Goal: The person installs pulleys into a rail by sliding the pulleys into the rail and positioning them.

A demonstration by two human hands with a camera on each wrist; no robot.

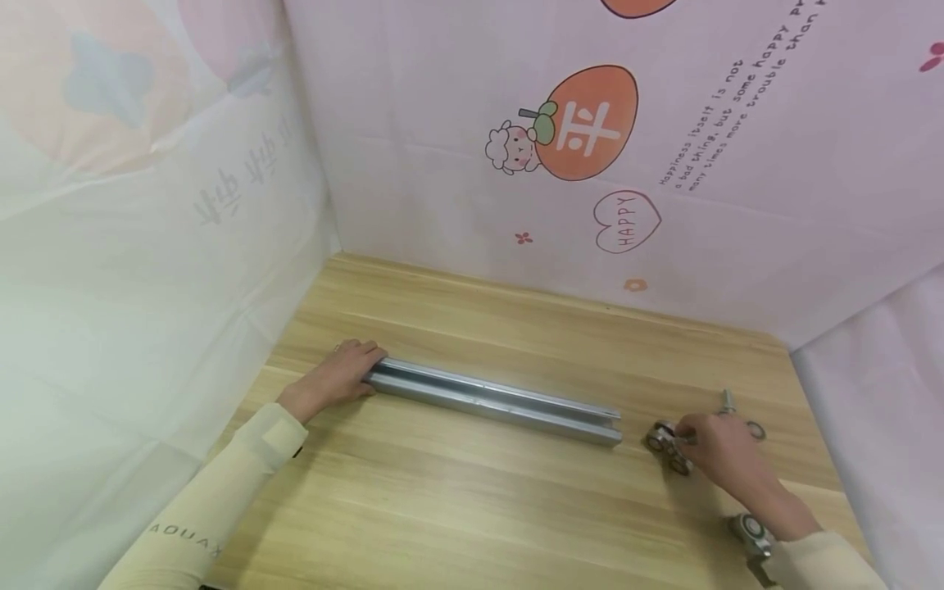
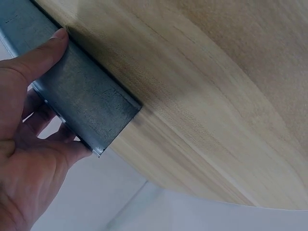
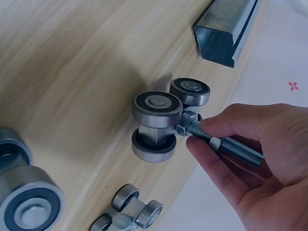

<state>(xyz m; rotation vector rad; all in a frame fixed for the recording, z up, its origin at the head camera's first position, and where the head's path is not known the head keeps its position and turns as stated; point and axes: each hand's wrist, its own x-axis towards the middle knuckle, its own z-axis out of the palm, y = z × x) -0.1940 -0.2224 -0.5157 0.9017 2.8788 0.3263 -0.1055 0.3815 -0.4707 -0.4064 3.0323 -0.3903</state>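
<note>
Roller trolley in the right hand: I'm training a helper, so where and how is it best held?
Probably by its threaded bolt, pinched, coming from the bolt's free end, as the right hand does: it is slim and juts clear of the wheels, which might turn if gripped.

Shows a wood-grain desk [image 1: 413, 483] under soft light, walled on three sides by pale sheeting [image 1: 413, 205] printed with an orange fruit [image 1: 612, 98], a heart [image 1: 627, 221] and lettering [image 1: 708, 139].
</note>
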